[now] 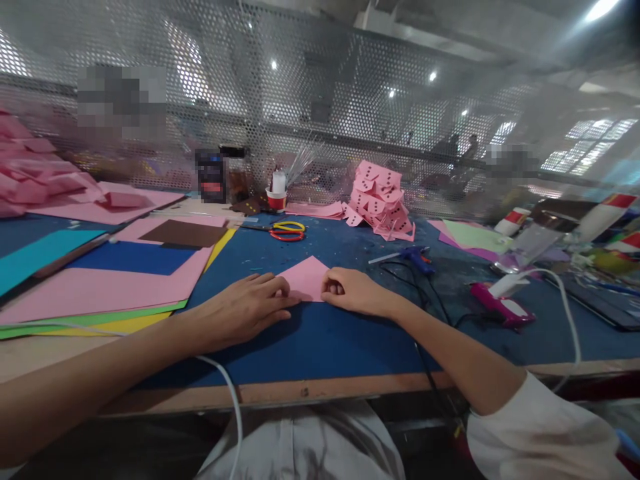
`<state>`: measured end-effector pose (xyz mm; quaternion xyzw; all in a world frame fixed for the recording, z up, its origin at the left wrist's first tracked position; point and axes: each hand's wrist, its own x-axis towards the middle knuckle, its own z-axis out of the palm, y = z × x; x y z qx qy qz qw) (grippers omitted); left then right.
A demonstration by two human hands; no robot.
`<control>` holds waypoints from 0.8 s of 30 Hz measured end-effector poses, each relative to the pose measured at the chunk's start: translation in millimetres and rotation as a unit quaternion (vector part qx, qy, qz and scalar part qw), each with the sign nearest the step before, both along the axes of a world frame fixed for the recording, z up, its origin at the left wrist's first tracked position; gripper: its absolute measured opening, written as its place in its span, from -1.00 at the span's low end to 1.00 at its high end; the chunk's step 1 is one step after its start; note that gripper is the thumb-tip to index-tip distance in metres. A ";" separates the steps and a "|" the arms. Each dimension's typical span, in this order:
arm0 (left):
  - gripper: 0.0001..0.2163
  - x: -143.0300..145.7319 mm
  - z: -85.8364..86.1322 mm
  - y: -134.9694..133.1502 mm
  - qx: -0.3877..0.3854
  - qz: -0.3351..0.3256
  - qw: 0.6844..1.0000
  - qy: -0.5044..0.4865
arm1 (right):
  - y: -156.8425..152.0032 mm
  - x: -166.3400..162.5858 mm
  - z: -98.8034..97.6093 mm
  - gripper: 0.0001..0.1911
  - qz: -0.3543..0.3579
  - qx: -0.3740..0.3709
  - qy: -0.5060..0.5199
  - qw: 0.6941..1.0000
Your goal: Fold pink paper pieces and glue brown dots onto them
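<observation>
A small pink paper piece (307, 277), folded to a point at its far end, lies on the blue mat (325, 340). My left hand (245, 308) rests flat on the mat with its fingertips pressing the paper's left edge. My right hand (350, 291) has curled fingers pressing down on the paper's right corner. Both hands meet at the near edge of the paper.
Sheets of coloured paper (100, 283) are stacked at left. Yellow-and-red scissors (286, 231) lie beyond the paper, with a pile of folded pink pieces (381, 199) behind. A blue glue gun (413, 256) and a pink one (497, 303) with cables lie at right. A perforated metal screen (320, 113) backs the table.
</observation>
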<state>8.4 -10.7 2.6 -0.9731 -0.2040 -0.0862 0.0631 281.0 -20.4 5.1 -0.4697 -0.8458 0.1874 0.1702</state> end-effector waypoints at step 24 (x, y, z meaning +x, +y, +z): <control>-0.75 -25.5 -5.4 -3.8 0.002 0.036 0.996 -0.077 | 0.5 1.5 -0.3 -0.90 0.004 -0.024 0.017 1.000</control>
